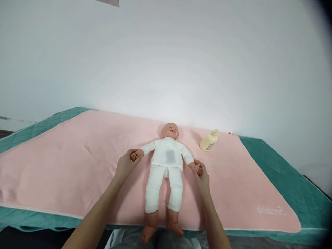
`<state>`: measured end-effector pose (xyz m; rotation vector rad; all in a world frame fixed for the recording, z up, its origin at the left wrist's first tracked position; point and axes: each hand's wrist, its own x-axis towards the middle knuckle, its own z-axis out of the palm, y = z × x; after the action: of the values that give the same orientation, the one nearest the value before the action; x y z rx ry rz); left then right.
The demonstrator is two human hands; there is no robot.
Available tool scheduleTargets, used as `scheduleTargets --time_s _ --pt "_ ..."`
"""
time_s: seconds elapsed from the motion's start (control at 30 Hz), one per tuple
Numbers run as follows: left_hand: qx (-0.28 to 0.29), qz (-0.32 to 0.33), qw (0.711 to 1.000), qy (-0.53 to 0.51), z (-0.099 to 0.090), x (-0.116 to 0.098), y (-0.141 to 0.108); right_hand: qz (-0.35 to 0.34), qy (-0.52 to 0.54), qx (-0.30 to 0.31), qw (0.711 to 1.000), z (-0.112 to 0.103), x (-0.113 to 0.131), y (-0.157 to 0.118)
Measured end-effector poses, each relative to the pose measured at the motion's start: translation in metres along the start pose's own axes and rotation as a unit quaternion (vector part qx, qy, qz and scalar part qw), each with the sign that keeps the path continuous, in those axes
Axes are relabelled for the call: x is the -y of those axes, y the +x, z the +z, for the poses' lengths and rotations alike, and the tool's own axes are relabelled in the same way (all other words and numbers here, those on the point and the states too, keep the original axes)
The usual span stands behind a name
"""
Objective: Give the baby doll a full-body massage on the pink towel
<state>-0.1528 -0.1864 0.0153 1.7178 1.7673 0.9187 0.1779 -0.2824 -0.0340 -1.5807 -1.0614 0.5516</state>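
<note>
A baby doll in a white cloth outfit lies on its back, head toward the wall and feet over the near edge. A grey patch marks the front of its top. Its arms are stretched out to both sides. My left hand is closed around the doll's hand on the left. On the other side, my right hand grips the doll's other hand between thumb and fingers. Both of the doll's hands are partly covered by my fingers.
Beneath the doll spreads a pink mat over a green quilted cover. A pale yellow pump bottle leans to the right of the doll's head. Behind the bed rises a white wall.
</note>
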Motion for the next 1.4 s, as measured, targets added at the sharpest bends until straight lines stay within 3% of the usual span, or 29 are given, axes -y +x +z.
scheduleTargets --time_s 0.2,0.43,0.6,0.7,0.83,0.97,1.13,1.27,1.4 --pt "0.038 -0.006 0.99 0.135 0.004 0.002 -0.023 -0.008 -0.106 0.043 0.993 0.002 -0.011 -0.014" --pt "0.01 0.098 0.952 0.289 0.019 0.012 -0.037 -0.062 -0.21 0.052 0.974 0.006 -0.023 -0.02" --pt "0.043 0.057 0.951 0.301 0.019 0.007 -0.038 -0.067 -0.235 0.054 0.968 0.008 -0.023 -0.022" --pt "0.063 0.035 0.962 0.263 0.015 0.007 -0.037 -0.063 -0.224 0.061 0.971 0.007 -0.021 -0.021" --pt "0.03 0.024 0.985 0.17 0.007 0.011 -0.029 -0.079 -0.153 0.057 0.983 0.0 -0.013 -0.014" --pt "-0.035 0.003 0.998 0.061 -0.004 0.006 -0.012 -0.103 -0.109 -0.013 0.989 -0.007 0.007 0.003" --pt "-0.085 0.049 0.994 -0.053 -0.011 -0.024 0.02 -0.119 -0.025 -0.098 0.988 0.0 0.045 0.045" --pt "-0.12 0.067 0.98 -0.145 0.005 -0.05 0.057 -0.15 0.036 -0.133 0.979 0.026 0.058 0.093" --pt "-0.146 0.069 0.964 -0.21 0.039 -0.066 0.099 -0.176 0.05 -0.148 0.972 0.062 0.045 0.136"
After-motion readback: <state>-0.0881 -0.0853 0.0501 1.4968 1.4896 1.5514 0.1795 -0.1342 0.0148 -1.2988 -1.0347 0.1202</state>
